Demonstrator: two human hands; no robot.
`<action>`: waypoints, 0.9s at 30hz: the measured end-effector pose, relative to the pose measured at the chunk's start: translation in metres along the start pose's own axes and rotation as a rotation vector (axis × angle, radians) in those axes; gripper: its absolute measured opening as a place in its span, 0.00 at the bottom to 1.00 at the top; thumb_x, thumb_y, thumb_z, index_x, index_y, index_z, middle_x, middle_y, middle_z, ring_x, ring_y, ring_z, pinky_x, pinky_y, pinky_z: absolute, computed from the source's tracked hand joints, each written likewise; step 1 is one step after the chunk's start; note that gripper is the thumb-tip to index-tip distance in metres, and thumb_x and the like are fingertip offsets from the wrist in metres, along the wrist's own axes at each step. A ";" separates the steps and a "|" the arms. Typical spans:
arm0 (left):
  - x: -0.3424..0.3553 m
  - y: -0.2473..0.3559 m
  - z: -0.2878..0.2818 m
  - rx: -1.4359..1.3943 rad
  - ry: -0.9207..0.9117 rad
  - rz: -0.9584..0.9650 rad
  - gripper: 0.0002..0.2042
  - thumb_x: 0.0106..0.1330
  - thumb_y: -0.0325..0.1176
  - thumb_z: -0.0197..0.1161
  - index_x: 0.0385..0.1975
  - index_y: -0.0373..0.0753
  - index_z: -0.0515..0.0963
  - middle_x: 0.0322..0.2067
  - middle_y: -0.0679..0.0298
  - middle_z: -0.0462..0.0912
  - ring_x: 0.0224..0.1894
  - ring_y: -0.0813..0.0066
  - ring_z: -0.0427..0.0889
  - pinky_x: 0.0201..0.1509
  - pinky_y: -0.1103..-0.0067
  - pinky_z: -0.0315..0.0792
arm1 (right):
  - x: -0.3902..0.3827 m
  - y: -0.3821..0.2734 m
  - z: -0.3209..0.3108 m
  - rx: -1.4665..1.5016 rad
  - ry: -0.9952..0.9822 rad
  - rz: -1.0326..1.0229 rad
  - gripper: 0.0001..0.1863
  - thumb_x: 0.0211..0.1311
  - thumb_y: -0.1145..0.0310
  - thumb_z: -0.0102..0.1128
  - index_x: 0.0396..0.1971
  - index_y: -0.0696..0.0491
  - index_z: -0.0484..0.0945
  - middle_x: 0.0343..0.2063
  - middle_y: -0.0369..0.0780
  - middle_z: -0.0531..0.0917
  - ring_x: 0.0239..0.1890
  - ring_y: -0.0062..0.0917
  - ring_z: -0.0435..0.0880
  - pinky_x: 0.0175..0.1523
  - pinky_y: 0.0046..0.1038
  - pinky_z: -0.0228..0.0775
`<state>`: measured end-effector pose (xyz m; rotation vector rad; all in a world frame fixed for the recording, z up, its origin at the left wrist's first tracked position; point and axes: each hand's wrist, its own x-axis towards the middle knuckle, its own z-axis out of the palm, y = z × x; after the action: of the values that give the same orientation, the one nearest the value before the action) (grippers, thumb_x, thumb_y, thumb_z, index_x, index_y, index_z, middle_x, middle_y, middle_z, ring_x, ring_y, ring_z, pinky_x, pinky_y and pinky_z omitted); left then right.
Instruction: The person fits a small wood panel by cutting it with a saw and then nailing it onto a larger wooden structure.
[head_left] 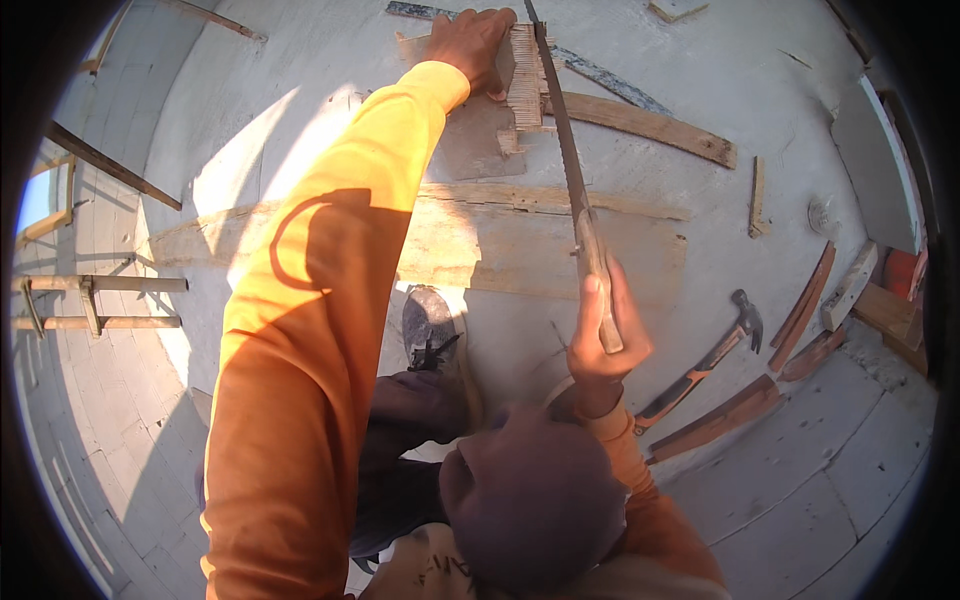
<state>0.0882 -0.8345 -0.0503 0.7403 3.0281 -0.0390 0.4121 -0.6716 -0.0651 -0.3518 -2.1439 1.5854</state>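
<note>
My right hand [608,335] is wrapped around the light wooden handle of a handsaw [566,140]. The saw's long, narrow, dark blade points away from me, its far end beside the right edge of a ragged, splintered wooden board [524,85]. Whether the teeth touch the wood, I cannot tell. At the far side, my left hand [468,48] grips this board from above, with fingers bent over its top edge. The board's part under the palm is hidden.
Behind the saw lie a wooden strip [650,128] and a paint-stained strip [610,80]. A long plank [580,245] crosses the floor before my shoe [430,325]. On the right are a claw hammer [700,370], reddish-brown wood pieces [720,418] and a short stick [757,195].
</note>
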 end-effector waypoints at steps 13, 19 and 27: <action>-0.019 -0.008 0.001 -0.107 0.025 -0.059 0.37 0.37 0.32 0.86 0.50 0.41 0.72 0.50 0.52 0.83 0.60 0.46 0.79 0.65 0.50 0.67 | -0.017 -0.006 -0.004 -0.066 -0.020 -0.039 0.19 0.67 0.79 0.64 0.57 0.68 0.82 0.42 0.55 0.91 0.40 0.26 0.93 0.41 0.23 0.82; -0.002 -0.024 0.004 -0.084 -0.041 -0.111 0.42 0.34 0.38 0.88 0.55 0.45 0.73 0.53 0.62 0.85 0.64 0.56 0.78 0.62 0.58 0.67 | 0.086 -0.008 0.065 0.055 0.000 -0.041 0.19 0.69 0.71 0.68 0.57 0.63 0.83 0.39 0.52 0.91 0.38 0.23 0.92 0.42 0.24 0.80; 0.006 0.036 -0.003 0.054 -0.041 0.136 0.45 0.36 0.36 0.87 0.60 0.47 0.70 0.59 0.64 0.83 0.65 0.58 0.77 0.64 0.55 0.68 | 0.061 0.003 0.031 0.127 0.107 0.240 0.19 0.71 0.71 0.66 0.56 0.66 0.83 0.46 0.50 0.91 0.45 0.30 0.90 0.53 0.27 0.80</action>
<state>0.0995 -0.7998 -0.0481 0.9355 2.9404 -0.1315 0.3438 -0.6685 -0.0624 -0.6566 -1.9683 1.7796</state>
